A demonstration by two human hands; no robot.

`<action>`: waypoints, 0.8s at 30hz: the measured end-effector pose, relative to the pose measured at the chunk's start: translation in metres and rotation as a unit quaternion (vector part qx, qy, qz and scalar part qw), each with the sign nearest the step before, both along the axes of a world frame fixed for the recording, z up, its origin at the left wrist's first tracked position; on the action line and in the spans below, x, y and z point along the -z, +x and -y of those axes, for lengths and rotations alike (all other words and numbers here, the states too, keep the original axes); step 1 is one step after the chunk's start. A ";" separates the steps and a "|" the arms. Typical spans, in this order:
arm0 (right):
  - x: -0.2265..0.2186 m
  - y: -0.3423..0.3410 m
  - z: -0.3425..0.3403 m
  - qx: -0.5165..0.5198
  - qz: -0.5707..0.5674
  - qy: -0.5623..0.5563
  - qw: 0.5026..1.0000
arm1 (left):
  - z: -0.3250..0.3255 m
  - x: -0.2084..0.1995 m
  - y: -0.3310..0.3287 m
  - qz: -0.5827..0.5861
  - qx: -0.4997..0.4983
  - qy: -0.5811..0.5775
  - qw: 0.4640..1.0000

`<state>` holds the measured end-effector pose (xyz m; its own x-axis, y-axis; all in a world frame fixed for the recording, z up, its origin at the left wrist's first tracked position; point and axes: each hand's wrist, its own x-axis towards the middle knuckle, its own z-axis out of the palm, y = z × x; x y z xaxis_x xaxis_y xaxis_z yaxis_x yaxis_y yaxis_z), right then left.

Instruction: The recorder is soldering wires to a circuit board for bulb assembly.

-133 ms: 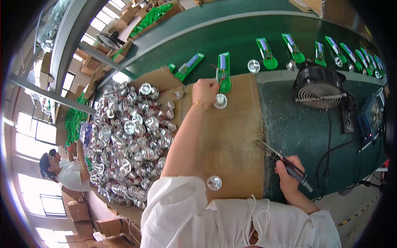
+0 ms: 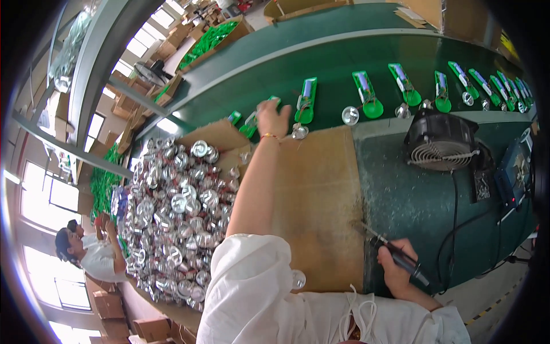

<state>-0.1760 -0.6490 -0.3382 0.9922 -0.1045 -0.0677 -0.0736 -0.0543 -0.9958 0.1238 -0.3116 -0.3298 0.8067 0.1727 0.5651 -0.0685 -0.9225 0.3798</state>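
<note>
My left hand (image 2: 272, 120) reaches across the bench, fingers apart, over a green plastic housing (image 2: 248, 125) that it partly covers. Any contact with that housing is hard to make out. Just right of this hand lies another green housing (image 2: 307, 100) with a purple-blue cell, a silver lamp reflector (image 2: 299, 132) at its near end. At the lower right, my right hand (image 2: 398, 265) is closed round the dark handle of a soldering iron (image 2: 404, 261). The iron's metal tip points up and left, over the edge of a brown cardboard sheet (image 2: 321, 189).
A large heap of silver reflectors (image 2: 177, 212) is at left. Several green housings line the green belt (image 2: 338, 57) toward the right. A black fan (image 2: 441, 140) and a blue soldering station (image 2: 510, 172) stand at right. One loose reflector (image 2: 298, 279) lies near me. Another person (image 2: 94, 249) is at far left.
My left hand has moved left, off the housing with the reflector, and its fingers have opened. The whole scene sits slightly lower in the picture. My right hand still holds the soldering iron.
</note>
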 end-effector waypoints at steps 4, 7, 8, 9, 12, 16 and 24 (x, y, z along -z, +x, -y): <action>-0.003 0.004 0.003 0.007 -0.006 0.017 1.000 | -0.012 -0.027 0.016 -0.128 -0.186 0.099 0.969; -0.008 0.005 0.001 0.001 -0.018 0.041 0.999 | -0.047 -0.029 0.016 -0.366 -0.084 0.128 0.918; -0.009 0.005 0.001 -0.003 -0.023 0.047 0.999 | -0.051 -0.028 0.016 -0.366 -0.085 0.129 0.918; -0.009 0.006 0.001 -0.002 -0.026 0.045 0.999 | -0.037 -0.041 0.011 -0.340 -0.074 0.127 0.929; -0.001 0.004 0.000 0.005 -0.017 0.045 0.999 | -0.011 -0.075 -0.028 -0.237 -0.038 0.090 0.967; -0.001 0.007 -0.004 0.040 -0.014 0.055 0.998 | 0.051 -0.090 -0.123 -0.204 0.046 -0.020 0.978; -0.016 0.008 -0.004 0.031 0.069 0.069 0.995 | 0.131 -0.056 -0.296 -0.254 0.006 -0.005 0.967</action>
<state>-0.1678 -0.6448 -0.3226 0.9849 -0.1655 0.0502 0.0647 0.0836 -0.9944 -0.1723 -0.4424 -0.2737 0.9819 0.1645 0.0934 0.1182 -0.9191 0.3759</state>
